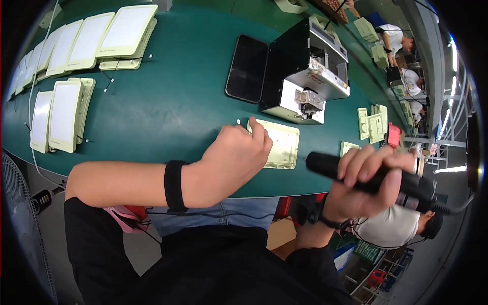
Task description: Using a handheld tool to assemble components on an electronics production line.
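Nearest the viewer, a person's right hand (368, 175), slightly blurred, has its fingers closed around a black corded tool (325, 165), to the right of a shallow cream shell (283, 145); the tool's narrow end points toward the shell but is apart from it, and its cord (463, 205) trails off the opposite end. The left hand (235, 152) lies at the shell's left edge, fingers curled with the tips at its rim; whether they pinch anything small cannot be told. The shell lies flat on a green work surface (168, 114), open side up. Handling this well would probably mean steadying the shell flat, keeping the left fingertips out of the tool's path, squaring the tool to the shell before any pressure, and letting the cord hang slack. To the shell's far left lean 2 white-faced panels (65, 117) with cream edges. Just beyond the shell stands a black and silver machine (300, 66), with a flat black slab (247, 68) beside it. Farther beyond and left of the shell runs a row of similar panels (127, 30); far beyond and right of it, co-workers (395, 36) sit or stand.
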`<state>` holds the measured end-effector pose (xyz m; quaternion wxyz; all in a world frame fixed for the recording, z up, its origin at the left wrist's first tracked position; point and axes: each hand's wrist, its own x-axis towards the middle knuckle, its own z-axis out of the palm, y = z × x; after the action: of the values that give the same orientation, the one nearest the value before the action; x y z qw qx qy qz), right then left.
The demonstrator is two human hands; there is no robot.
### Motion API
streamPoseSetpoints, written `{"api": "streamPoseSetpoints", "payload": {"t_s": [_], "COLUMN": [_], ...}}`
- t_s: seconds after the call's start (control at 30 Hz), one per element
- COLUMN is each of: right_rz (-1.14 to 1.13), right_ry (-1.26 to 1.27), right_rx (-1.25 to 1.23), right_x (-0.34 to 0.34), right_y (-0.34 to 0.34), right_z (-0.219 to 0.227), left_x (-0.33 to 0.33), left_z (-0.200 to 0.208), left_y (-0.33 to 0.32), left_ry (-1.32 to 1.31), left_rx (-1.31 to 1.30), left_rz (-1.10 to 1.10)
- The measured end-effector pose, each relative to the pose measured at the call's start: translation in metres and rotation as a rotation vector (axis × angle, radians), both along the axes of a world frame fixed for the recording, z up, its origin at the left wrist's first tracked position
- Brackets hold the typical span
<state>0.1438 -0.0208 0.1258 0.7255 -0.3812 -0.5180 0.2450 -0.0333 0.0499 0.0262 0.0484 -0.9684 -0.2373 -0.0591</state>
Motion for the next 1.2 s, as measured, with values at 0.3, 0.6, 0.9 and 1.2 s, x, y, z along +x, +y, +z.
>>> {"api": "streamPoseSetpoints", "payload": {"t_s": [0.3, 0.6, 0.9, 1.2], "right_rz": [0.059, 0.033, 0.172, 0.462], "right_ry": [-0.085, -0.090, -0.012, 0.104], "right_rx": [-0.103, -0.119, -0.039, 0.183], "right_x": [-0.021, -0.025, -0.050, -0.039], "right_y": [-0.016, -0.011, -0.035, -0.144], "right_z": [-0.038, -0.051, -0.020, 0.081], "left_x": [0.009, 0.010, -0.024, -0.057], "left_z": [-0.012, -0.015, 0.025, 0.072], "left_y": [0.002, 0.013, 0.007, -0.120], "left_ry": [-0.116, -0.173, -0.155, -0.233], "left_rx": [-0.014, -0.057, -0.271, -0.160], "left_rz": [-0.014, -0.049, -0.156, 0.069]}}
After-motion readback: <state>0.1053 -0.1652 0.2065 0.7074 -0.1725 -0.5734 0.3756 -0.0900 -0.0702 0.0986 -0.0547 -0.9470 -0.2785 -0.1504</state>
